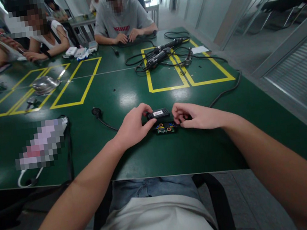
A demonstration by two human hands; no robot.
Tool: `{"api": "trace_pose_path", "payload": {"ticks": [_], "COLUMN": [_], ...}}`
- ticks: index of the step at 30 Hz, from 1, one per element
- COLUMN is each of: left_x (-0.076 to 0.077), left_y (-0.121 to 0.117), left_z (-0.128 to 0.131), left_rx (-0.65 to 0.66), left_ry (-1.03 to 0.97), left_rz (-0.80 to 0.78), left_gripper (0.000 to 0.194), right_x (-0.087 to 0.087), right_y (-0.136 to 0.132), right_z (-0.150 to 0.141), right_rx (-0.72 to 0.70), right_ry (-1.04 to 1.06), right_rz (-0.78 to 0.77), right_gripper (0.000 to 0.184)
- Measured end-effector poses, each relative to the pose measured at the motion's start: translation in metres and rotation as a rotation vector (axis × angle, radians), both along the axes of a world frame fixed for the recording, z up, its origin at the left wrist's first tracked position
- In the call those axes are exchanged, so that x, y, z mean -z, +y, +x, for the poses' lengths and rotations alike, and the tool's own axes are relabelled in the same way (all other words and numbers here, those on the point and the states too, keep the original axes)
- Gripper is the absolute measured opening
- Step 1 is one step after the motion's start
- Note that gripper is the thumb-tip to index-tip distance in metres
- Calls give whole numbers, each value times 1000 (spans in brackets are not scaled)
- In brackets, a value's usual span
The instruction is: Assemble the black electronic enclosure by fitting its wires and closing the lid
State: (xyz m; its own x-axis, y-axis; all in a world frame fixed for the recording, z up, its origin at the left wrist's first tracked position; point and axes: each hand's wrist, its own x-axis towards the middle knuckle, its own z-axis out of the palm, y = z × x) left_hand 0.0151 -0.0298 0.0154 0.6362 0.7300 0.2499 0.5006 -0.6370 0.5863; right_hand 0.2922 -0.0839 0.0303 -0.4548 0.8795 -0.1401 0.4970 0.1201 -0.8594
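Note:
My left hand (139,122) grips the left end of a black plastic case half (161,113) with a white label, between thumb and fingers. Just below it lies an opened black adapter housing with a circuit board (165,128), showing coils and yellow and blue parts. My right hand (191,116) is closed at the board's right end, fingers curled and pinched; what they hold is hidden. A black cord with a plug (96,113) runs from the left toward my left hand. Another dark cable (225,93) comes from behind my right hand and curves away up the table.
Black cylindrical tools with cables (159,57) lie on yellow tape outlines ahead. A blurred-out phone (43,143) with a strap rests at left, and a metal bowl (45,85) stands beyond it. A person in a grey shirt (123,19) works across the green table (137,161).

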Motion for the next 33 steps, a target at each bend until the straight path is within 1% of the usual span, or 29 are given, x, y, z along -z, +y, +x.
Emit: {"api": "trace_pose_path", "payload": {"ticks": [1,2,4,6,8,10,13,17,20,24,29,31,33], "left_x": [1,2,1,-3,-7,-11,-14,-15,-18,-22,-17,-15,-13], "left_y": [2,3,4,3,0,-3,-5,-5,-6,-6,-2,0,2], "left_z": [0,0,-2,-4,-7,-9,-10,-10,-10,-12,-13,-14,-13], "left_rx": [-28,-28,31,94,142,206,272,259,247,249,272,277,258], "left_ry": [41,85,134,124,109,135,182,173,135,59,118,122,92], "left_rz": [22,37,61,111,159,138,57,24,21,23,-23,1,67], "left_gripper": [16,11,3,10,12,9,4,6,8,6,8,9,12], "right_x": [0,0,-1,-1,-1,-2,-2,1,1,-3,-7,-6,-6], "right_y": [0,0,0,0,-1,-1,-2,-3,-5,-7,-4,-3,-2], "right_z": [-1,-2,-4,-5,-6,-6,-8,-11,-12,-9,-7,-7,-6], "right_rx": [0,2,10,14,19,21,31,77,72,64,9,9,19], "right_ry": [-17,-38,-82,-117,-137,-148,-165,-185,-164,-127,-140,-129,-101], "right_rz": [15,33,72,92,90,85,89,139,151,134,85,68,47], "right_gripper": [25,24,22,20,19,18,18,16,15,20,22,22,24]}}
